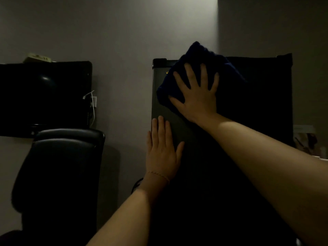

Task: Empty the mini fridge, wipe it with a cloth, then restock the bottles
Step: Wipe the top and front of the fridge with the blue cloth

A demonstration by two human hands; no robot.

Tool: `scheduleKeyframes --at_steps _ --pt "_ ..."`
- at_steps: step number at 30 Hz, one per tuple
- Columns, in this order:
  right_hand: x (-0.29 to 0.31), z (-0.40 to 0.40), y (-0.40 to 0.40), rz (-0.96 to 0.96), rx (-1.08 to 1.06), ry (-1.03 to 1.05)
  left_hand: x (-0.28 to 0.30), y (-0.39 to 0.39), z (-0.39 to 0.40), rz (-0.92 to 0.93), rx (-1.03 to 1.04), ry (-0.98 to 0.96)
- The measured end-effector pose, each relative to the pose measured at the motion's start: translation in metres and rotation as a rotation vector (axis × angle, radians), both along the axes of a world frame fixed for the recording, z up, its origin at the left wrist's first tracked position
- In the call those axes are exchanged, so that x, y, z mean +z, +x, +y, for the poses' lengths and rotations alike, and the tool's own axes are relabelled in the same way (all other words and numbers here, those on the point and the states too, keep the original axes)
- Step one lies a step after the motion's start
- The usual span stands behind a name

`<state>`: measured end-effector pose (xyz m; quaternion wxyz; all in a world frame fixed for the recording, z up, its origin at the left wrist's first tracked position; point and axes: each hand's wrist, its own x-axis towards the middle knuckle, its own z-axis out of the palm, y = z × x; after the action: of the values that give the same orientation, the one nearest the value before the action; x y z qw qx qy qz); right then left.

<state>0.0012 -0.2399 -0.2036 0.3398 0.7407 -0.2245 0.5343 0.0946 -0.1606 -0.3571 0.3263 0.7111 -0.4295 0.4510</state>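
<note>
The right hand (196,94), fingers spread flat, pressed a dark blue cloth (179,73) against the mini fridge (159,110) door to wipe it; the left hand (162,151) lay flat, bracing.

A black chair (58,167) stands close to the left side of the mini fridge (177,125), leaving a narrow gap of bare wall between them. Right of the fridge, dim clutter (305,141) crowds its edge.
</note>
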Motion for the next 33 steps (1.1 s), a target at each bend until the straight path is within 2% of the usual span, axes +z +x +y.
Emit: scheduleKeyframes --at_steps 5,11,14,22,29,33 --pt "-0.005 0.005 0.015 0.106 0.028 -0.157 -0.005 0.005 -0.007 -0.036 -0.018 -0.097" --pt "-0.018 -0.021 -0.012 0.291 0.027 -0.288 -0.006 0.005 -0.008 -0.056 -0.01 -0.121" --pt "-0.017 -0.041 -0.043 0.273 0.0 -0.234 -0.004 0.003 -0.003 -0.034 0.0 -0.068" --pt "-0.012 -0.105 -0.138 0.007 -0.067 0.075 -0.002 0.006 -0.001 -0.013 -0.018 -0.036" --pt "-0.077 -0.109 -0.143 -0.055 -0.069 0.159 -0.003 0.005 -0.003 -0.025 0.0 -0.038" --pt "-0.125 -0.101 -0.133 0.02 -0.049 0.122 -0.001 -0.001 0.001 0.002 -0.028 -0.031"
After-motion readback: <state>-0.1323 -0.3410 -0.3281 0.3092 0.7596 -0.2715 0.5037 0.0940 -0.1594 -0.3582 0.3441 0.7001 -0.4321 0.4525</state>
